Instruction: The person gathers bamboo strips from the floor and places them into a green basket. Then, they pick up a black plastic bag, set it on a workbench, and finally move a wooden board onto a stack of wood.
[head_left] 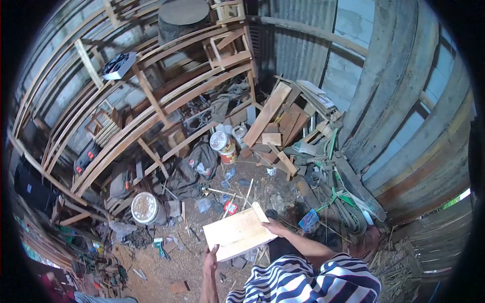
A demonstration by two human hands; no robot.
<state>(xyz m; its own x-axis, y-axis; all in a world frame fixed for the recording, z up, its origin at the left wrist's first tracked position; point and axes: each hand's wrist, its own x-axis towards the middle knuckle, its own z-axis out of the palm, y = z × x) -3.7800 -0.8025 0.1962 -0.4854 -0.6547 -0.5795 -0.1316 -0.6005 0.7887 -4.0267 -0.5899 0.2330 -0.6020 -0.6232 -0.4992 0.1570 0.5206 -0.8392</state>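
A pale, flat wooden piece (pixel 237 233) is held in front of the striped shirt, with a narrow strip standing along its right end. My left hand (pixel 210 256) grips its lower left corner, thumb on top. At the right end my right hand (pixel 274 228) holds the edge beside the strip. The fingers under the wood are hidden from view.
Wooden shelving (pixel 146 93) spans the upper left. A white bucket (pixel 145 208) stands at left, and a paint bucket (pixel 223 146) farther back. Scrap boards (pixel 270 113) are piled beyond, near a green metal frame (pixel 334 194). Debris covers the dirt floor.
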